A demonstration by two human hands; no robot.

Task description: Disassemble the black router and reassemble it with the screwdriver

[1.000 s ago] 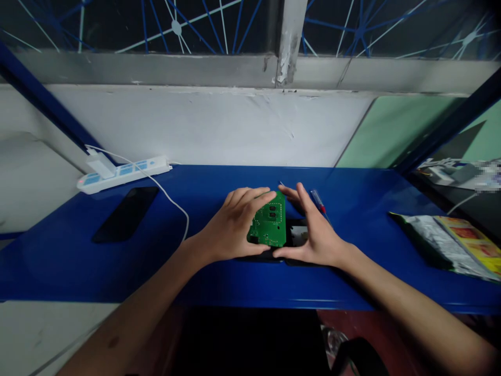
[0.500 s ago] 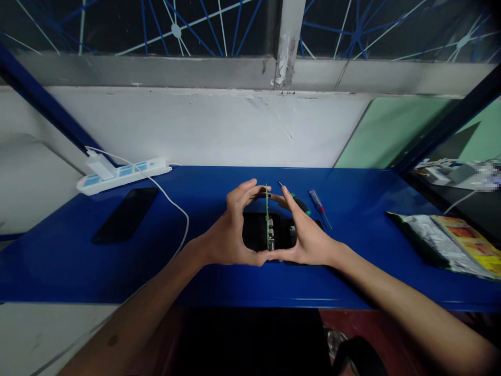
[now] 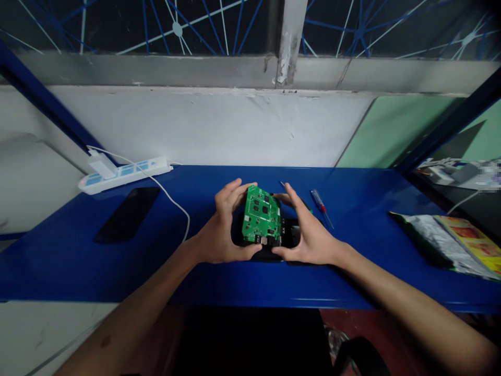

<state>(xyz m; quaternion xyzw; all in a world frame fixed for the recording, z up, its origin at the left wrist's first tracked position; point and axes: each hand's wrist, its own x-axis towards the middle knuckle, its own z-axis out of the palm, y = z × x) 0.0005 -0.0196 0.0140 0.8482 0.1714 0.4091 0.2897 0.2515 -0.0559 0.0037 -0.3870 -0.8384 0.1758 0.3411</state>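
Note:
A green circuit board (image 3: 261, 215) is held up between my two hands, tilted so its chip side faces me. Metal and black connectors line its near and right edges. My left hand (image 3: 230, 230) grips the board's left side, thumb at the near edge and fingers at the far corner. My right hand (image 3: 307, 230) holds the right side in the same way, thumb low and fingers behind. Under the board lies a black plastic casing (image 3: 270, 255), partly covered by the board and my hands. Another black part (image 3: 291, 235) sits beside it, mostly hidden by my right hand.
Beyond my right hand lies a clear-handled screwdriver (image 3: 321, 207) with a red collar; a second one is mostly covered. At left are a black phone (image 3: 127, 214), a white power strip (image 3: 129, 172) and a white cable (image 3: 172, 198). A foil packet (image 3: 450, 243) lies right.
The board has turned from edge-on to showing its green, chip-covered face. My thumbs have moved apart, and my left hand has shifted slightly left.

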